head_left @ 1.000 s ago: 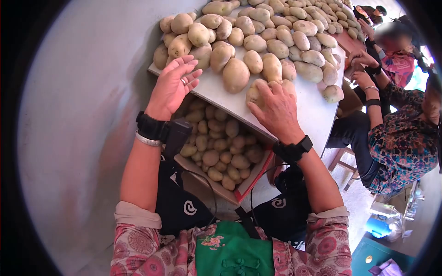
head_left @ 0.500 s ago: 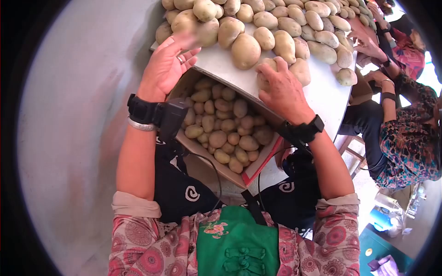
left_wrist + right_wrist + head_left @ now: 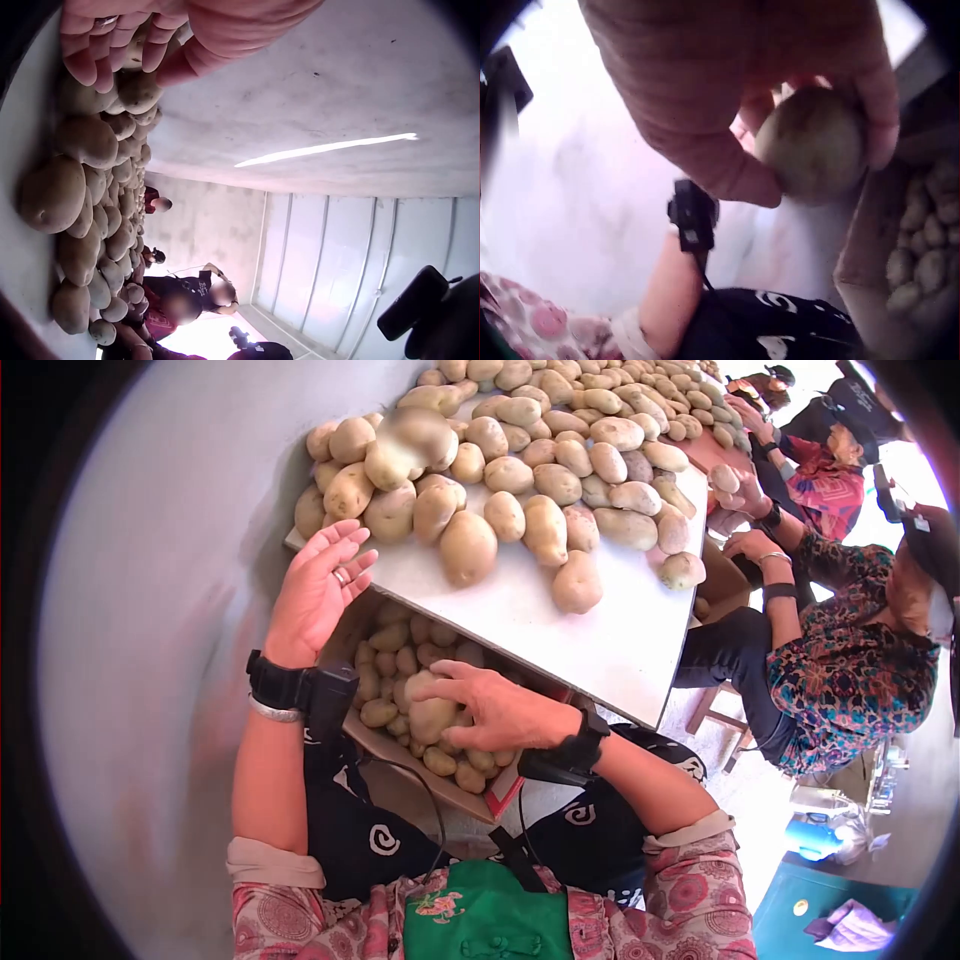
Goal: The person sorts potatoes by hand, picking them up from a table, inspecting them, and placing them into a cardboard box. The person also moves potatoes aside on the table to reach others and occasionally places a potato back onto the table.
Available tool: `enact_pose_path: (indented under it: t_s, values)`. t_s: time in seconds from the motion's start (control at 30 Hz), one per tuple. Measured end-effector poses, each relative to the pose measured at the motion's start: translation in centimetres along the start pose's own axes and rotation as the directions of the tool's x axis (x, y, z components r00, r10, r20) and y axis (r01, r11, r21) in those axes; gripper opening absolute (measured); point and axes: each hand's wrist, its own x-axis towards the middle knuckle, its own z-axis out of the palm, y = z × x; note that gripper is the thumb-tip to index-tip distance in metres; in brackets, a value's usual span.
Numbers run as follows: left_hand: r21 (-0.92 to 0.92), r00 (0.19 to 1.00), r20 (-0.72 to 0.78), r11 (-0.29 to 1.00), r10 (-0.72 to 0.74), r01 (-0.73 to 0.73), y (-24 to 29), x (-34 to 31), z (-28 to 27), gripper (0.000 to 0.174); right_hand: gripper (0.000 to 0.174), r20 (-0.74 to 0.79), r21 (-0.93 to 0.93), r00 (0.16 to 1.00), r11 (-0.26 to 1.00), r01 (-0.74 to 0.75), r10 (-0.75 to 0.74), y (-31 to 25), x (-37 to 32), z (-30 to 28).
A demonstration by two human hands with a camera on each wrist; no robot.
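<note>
My right hand (image 3: 500,710) grips a large pale potato (image 3: 430,715) over the cardboard box (image 3: 425,777) below the table edge, with several potatoes inside the box. In the right wrist view the thumb and fingers curl round that potato (image 3: 814,146), and the box wall (image 3: 870,232) shows beside it. My left hand (image 3: 315,600), wearing a ring, hovers by the table corner, fingers loosely bent and nothing held. Close beyond its fingertips lie potatoes (image 3: 389,512) of the pile. The left wrist view shows that hand (image 3: 142,37) in front of the pile.
A big pile of potatoes (image 3: 545,530) spreads across the white table (image 3: 590,650), one potato (image 3: 577,582) lying nearest its front edge. A pale wall (image 3: 160,660) runs along the left. People sit at the right side, one in a patterned shirt (image 3: 850,670).
My right hand has taken a potato off the table's front part and brought it down and left over the box. The left hand keeps its pose near the table corner.
</note>
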Motion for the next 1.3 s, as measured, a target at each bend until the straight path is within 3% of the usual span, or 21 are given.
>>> enact_pose_path:
  t_s: [0.07, 0.13, 0.17, 0.2, 0.27, 0.3, 0.4, 0.43, 0.5, 0.83, 1.23, 1.3]
  values:
    - [-0.019, 1.0, -0.017, 1.0, -0.002, 0.002, 0.1, -0.1, 0.3, 0.031, 0.049, -0.256, -0.19, 0.948, 0.971, 0.143, -0.189, 0.8, 0.2, -0.2]
    - [-0.031, 0.999, 0.035, 0.999, 0.026, -0.025, -0.2, 0.1, -0.4, 0.031, 0.039, -0.483, -0.272, 0.819, 0.942, 0.197, -0.31, 1.2, 0.2, -2.3]
    - [-0.019, 0.997, 0.066, 0.999, 0.028, -0.027, -0.3, 0.2, -0.8, 0.031, 0.036, -0.625, -0.303, 0.724, 0.945, 0.122, -0.293, 1.0, 0.1, -3.5]
    - [-0.012, 0.999, 0.042, 1.0, 0.015, -0.015, -0.5, 0.0, -0.9, 0.031, 0.036, -0.662, -0.472, 0.667, 0.881, -0.019, -0.34, 2.0, -0.1, -5.1]
    - [0.002, 0.998, 0.058, 1.0, 0.028, -0.028, -0.2, -0.2, -0.4, 0.031, 0.042, -0.726, -0.536, 0.649, 0.779, -0.325, -0.229, 2.6, -1.3, -7.3]
    - [0.0, 0.998, 0.051, 1.0, 0.027, -0.027, -0.3, -0.2, -0.4, 0.032, 0.044, -0.757, -0.559, 0.605, 0.724, -0.403, -0.247, 3.6, -1.7, -7.8]
    - [0.001, 0.999, 0.045, 1.0, 0.031, -0.031, -0.1, -0.2, -0.3, 0.033, 0.053, -0.782, -0.543, 0.615, 0.6, -0.588, -0.104, 4.4, -2.1, -8.5]
    - [0.004, 0.999, 0.04, 1.0, 0.027, -0.027, 0.0, -0.1, -0.2, 0.033, 0.053, -0.781, -0.541, 0.617, 0.604, -0.586, -0.1, 4.5, -2.1, -8.5]
    - [0.016, 0.999, 0.037, 0.999, 0.028, -0.028, -0.1, -0.2, -0.1, 0.034, 0.055, -0.755, -0.41, 0.634, 0.635, -0.655, 0.166, 4.8, -2.1, -8.3]
    - [0.025, 0.998, 0.056, 0.999, 0.019, -0.02, -0.1, -0.1, 0.4, 0.034, 0.053, -0.74, -0.34, 0.639, 0.701, -0.627, 0.212, 5.7, -2.0, -9.2]
    - [0.008, 0.998, 0.065, 1.0, 0.019, -0.02, -0.3, -0.1, 0.2, 0.033, 0.052, -0.66, -0.427, 0.67, 0.562, -0.708, 0.341, 3.4, -3.4, -6.8]
    - [0.017, 0.997, 0.072, 1.0, 0.019, -0.02, -0.4, -0.1, 0.4, 0.033, 0.051, -0.6, -0.431, 0.729, 0.634, -0.642, 0.331, 2.9, -3.7, -6.5]
